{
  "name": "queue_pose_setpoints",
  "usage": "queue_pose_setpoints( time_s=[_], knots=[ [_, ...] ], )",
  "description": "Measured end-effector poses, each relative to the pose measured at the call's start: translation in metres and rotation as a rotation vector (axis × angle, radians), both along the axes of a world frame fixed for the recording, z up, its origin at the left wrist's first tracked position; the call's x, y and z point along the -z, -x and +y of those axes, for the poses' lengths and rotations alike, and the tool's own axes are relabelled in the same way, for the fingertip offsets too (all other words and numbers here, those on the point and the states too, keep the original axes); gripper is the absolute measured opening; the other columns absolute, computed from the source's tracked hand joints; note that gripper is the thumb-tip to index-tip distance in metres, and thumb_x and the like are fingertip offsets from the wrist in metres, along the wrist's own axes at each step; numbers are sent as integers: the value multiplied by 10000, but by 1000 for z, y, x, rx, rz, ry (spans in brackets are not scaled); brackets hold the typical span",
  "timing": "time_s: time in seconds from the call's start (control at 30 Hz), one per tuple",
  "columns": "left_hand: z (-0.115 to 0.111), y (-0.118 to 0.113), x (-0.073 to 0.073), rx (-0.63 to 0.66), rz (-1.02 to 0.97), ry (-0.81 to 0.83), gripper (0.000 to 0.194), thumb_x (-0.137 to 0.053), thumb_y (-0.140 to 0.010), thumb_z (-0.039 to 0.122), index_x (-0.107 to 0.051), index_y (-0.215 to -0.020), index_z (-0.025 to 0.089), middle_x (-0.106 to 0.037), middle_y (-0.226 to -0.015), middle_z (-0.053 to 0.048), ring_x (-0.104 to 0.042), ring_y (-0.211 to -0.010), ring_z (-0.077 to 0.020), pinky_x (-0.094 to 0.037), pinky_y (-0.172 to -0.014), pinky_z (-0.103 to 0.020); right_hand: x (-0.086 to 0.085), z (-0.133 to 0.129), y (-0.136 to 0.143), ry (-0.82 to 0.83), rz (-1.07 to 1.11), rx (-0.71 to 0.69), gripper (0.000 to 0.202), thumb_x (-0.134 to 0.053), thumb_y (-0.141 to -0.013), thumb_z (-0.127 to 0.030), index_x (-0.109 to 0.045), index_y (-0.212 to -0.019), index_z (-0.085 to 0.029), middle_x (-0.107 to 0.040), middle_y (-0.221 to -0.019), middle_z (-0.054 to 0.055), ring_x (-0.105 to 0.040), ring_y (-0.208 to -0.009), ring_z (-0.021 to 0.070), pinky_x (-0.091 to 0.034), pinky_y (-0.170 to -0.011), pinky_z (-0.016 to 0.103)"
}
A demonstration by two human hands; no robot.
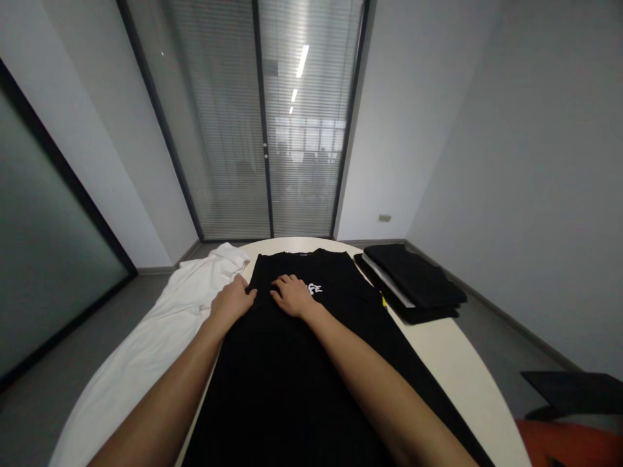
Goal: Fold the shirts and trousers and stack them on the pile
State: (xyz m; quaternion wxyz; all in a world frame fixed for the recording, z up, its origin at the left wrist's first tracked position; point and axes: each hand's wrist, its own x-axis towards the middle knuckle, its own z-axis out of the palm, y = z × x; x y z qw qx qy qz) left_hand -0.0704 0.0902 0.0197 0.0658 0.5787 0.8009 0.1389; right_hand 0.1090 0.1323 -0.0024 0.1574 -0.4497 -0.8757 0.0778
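Observation:
A black T-shirt lies spread out with its collar at the far end and a small white print on the chest. At the shirt's left edge, my left hand has its thumb and fingers closed on the fabric near the sleeve. My right hand rests palm down on the shirt's chest, fingers stretched out and slightly bent, just left of the white print and covering part of it. To the left of my left hand is a crumpled white garment, running along the table's left side.
A stack of folded dark clothes, with a white layer among them, sits at the right of the light round-ended table. An orange chair with a black part stands at lower right. Glass panels with blinds are beyond the table.

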Motion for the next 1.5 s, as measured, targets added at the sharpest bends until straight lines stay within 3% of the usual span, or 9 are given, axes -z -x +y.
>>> queue_pose_setpoints(
  time_s=[0.3,0.57,0.73,0.87,1.0,1.1,1.23,1.33,1.5],
  knots=[
    [-12,-37,-13,236,-127,-145,267,-681,-833,210,-537,-1058,217,-709,-1021,-49,-679,-964,-215,-455,-807,-272,9,6,-15,88,286,10,397,-341,-1046,-350,-543,-1362,-221,-642,-1318,62,-582,-1209,200,-390,-1064,349],
    [-19,-58,-13,249,-130,-109,163,-695,-832,261,-537,-865,232,-713,-925,-36,-679,-880,-227,-431,-732,-277,12,12,-17,165,446,30,438,-290,-1055,-418,-565,-1339,-229,-650,-1316,44,-598,-1218,184,-410,-1060,306],
    [-17,-57,-7,304,-147,-78,222,-723,-795,251,-504,-766,228,-703,-840,-19,-664,-797,-207,-398,-670,-267,8,18,-13,305,475,110,498,-427,-994,-508,-583,-1335,-181,-701,-1201,77,-652,-1101,198,-468,-974,304],
    [-14,-56,-1,340,-176,-51,246,-727,-769,217,-490,-701,219,-689,-777,-7,-647,-732,-184,-378,-631,-258,-4,30,-1,345,334,204,530,-585,-871,-583,-665,-1213,-186,-705,-1182,97,-642,-1121,283,-456,-985,410],
    [-11,-55,1,345,-199,-63,260,-735,-752,193,-485,-684,216,-698,-792,-9,-656,-742,-183,-389,-625,-256,-13,48,19,341,306,260,417,-723,-754,-405,-707,-1087,-154,-715,-1135,146,-641,-1110,344,-469,-957,441],
    [-9,-54,1,337,-228,-63,270,-739,-755,205,-481,-679,218,-709,-824,-15,-671,-764,-188,-411,-634,-258,-11,62,30,360,383,278,244,-639,-794,-257,-714,-989,-130,-733,-1035,153,-682,-1001,297,-514,-857,357],
    [-9,-54,1,323,-259,-85,304,-740,-756,202,-452,-662,222,-703,-805,-8,-674,-766,-192,-423,-644,-268,-3,74,34,416,507,300,237,-500,-846,-170,-699,-950,-95,-728,-882,124,-699,-790,218,-536,-704,281],
    [-9,-56,4,317,-319,-103,332,-731,-767,185,-422,-652,224,-708,-812,-5,-675,-764,-188,-439,-658,-271,5,78,31,444,583,298,283,-497,-849,-169,-670,-1055,-82,-718,-833,96,-683,-709,186,-542,-646,261],
    [-10,-62,4,379,-433,-164,339,-686,-805,152,-393,-649,221,-723,-881,-20,-699,-909,-188,-471,-729,-251,11,82,24,439,639,314,560,-564,-839,-188,-479,-1387,-107,-718,-1045,117,-697,-863,192,-565,-755,284]
  ],
)
